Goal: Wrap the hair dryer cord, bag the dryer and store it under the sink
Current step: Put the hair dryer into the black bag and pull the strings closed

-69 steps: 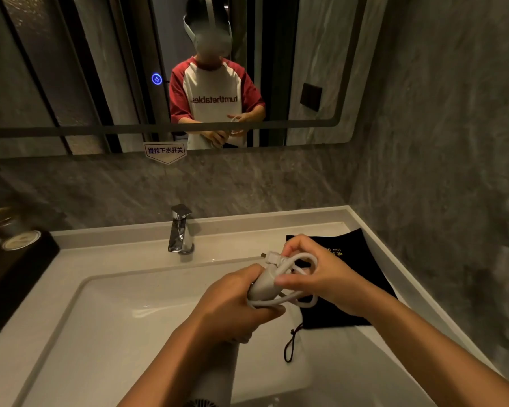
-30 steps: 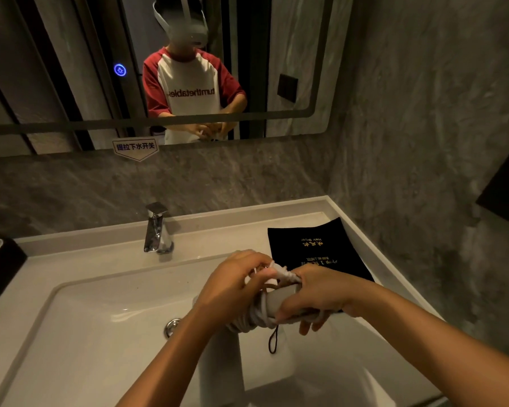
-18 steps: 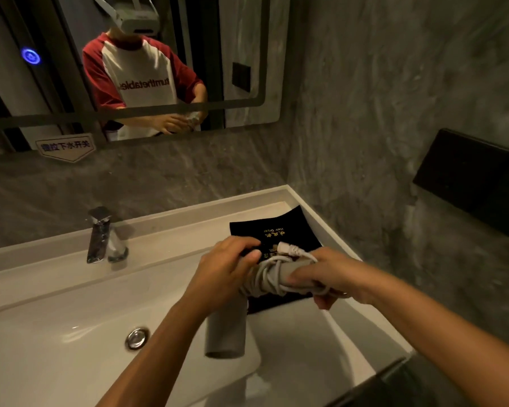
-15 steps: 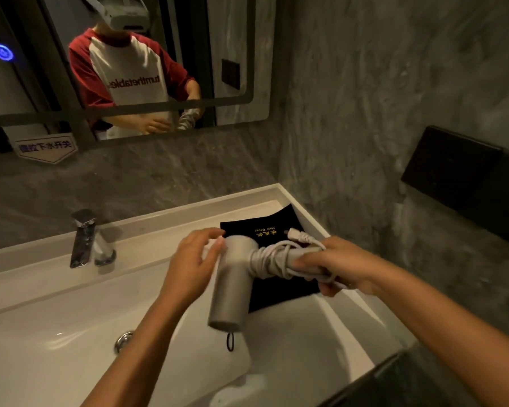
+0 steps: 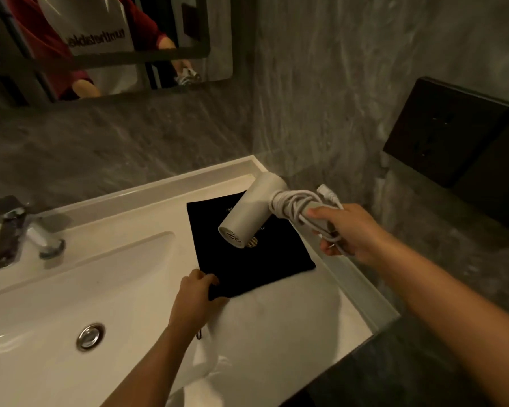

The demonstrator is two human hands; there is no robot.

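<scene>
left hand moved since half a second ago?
Yes. The left hand left the hair dryer and dropped onto the near-left corner of the black bag lying on the counter.

The right hand (image 5: pixel 346 230) hides the dryer's handle end; gold lettering on the bag (image 5: pixel 247 259) is unreadable.

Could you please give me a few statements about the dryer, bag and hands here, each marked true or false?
1. The cord is wound around the dryer handle. True.
2. The left hand holds the dryer. False: the right hand holds it by the handle.
3. The bag lies flat on the counter right of the basin. True.
4. The dryer is already inside the bag. False: it is held above the bag.
5. The left hand is at the bag's near corner. True.
</scene>
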